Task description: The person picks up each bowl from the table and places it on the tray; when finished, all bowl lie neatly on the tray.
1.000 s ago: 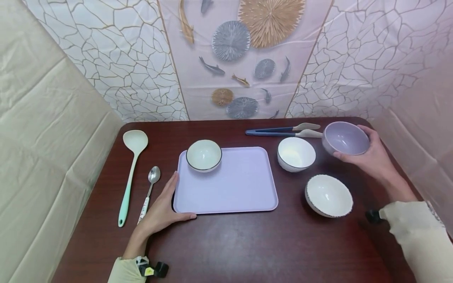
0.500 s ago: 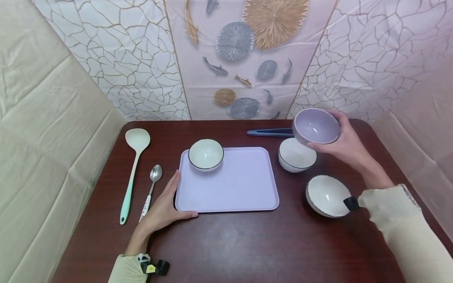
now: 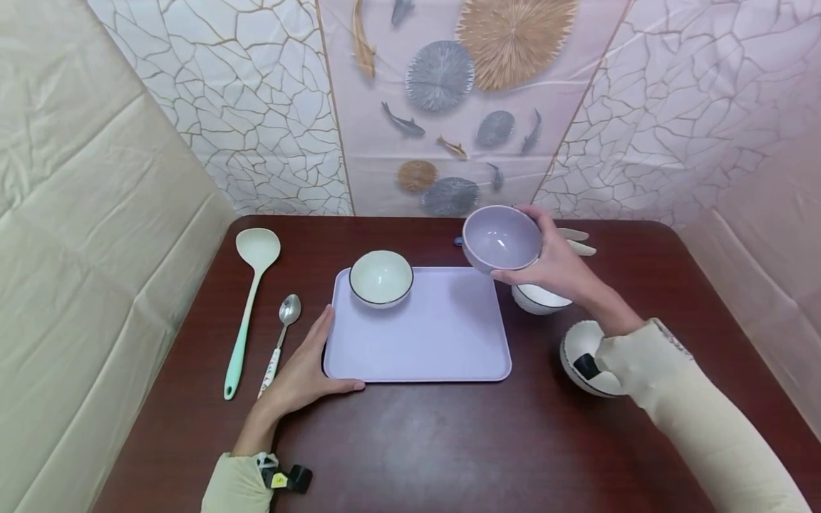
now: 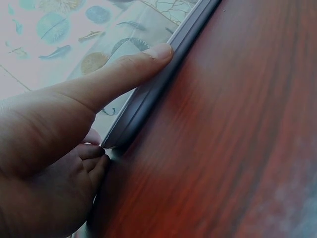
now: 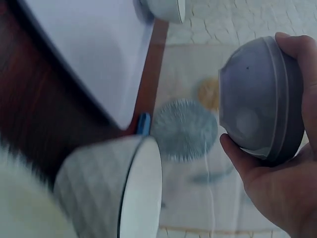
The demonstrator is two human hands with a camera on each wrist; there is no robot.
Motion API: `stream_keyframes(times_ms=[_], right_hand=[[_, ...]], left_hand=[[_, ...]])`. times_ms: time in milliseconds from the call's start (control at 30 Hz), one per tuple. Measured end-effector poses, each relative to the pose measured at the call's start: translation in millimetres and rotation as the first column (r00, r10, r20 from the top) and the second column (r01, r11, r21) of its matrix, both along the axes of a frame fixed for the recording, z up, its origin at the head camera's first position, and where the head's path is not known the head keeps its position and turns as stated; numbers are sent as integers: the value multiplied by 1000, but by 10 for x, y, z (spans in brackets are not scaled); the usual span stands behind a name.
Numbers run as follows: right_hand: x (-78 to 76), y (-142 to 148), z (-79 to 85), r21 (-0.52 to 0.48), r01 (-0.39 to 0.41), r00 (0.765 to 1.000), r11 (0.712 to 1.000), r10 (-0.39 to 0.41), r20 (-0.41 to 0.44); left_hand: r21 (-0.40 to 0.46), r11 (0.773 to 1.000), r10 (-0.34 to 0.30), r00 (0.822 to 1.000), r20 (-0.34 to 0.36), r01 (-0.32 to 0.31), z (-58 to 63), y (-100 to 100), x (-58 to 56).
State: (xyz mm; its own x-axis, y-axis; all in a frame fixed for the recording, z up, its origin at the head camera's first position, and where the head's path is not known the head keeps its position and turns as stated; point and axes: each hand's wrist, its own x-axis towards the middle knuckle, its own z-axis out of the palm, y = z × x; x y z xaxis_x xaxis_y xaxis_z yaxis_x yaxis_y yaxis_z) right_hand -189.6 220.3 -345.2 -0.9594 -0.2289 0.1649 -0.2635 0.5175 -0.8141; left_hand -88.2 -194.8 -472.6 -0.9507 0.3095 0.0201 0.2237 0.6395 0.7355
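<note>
My right hand (image 3: 556,265) grips a purple bowl (image 3: 497,239) by its right side, thumb at the near side and fingers at the far side. The bowl is held up over the back right corner of a lilac tray (image 3: 417,349). In the right wrist view the purple bowl (image 5: 252,94) shows its outside and foot. My left hand (image 3: 300,374) rests at the tray's front left corner, thumb along the front edge, fingers along the left edge. In the left wrist view the thumb (image 4: 133,67) lies on the tray's rim. A pale bowl with a dark rim (image 3: 381,278) stands on the tray's back left part.
Right of the tray stand a white bowl (image 3: 539,299) and a speckle-rimmed bowl (image 3: 580,342), both partly hidden by the right arm. Tongs (image 3: 580,248) lie behind, mostly covered. On the left lie a mint-handled ladle (image 3: 246,313) and a metal spoon (image 3: 282,328). A patterned backdrop closes the back.
My right hand has carried the purple bowl leftward from the table's back right, past the tongs and white bowl, to over the tray. My left hand has stayed at the tray's corner.
</note>
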Motion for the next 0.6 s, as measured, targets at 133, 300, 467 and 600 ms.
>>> stream_keyframes(times_ms=[133, 300, 467, 600], right_hand=[[-29, -173, -78, -31, -20, 1000, 999, 20, 5], [-18, -345, -140, -65, -38, 999, 997, 40, 16], [73, -545, -102, -72, -35, 997, 997, 39, 69], [133, -652, -137, -74, -27, 997, 997, 32, 75]], left_hand=[[2, 1000, 2, 1000, 3, -2, -3, 0, -2], [1, 1000, -1, 1000, 2, 1, -9, 2, -11], [1, 1000, -1, 1000, 4, 1, -8, -3, -11], [4, 1000, -2, 1000, 3, 2, -11, -8, -9]])
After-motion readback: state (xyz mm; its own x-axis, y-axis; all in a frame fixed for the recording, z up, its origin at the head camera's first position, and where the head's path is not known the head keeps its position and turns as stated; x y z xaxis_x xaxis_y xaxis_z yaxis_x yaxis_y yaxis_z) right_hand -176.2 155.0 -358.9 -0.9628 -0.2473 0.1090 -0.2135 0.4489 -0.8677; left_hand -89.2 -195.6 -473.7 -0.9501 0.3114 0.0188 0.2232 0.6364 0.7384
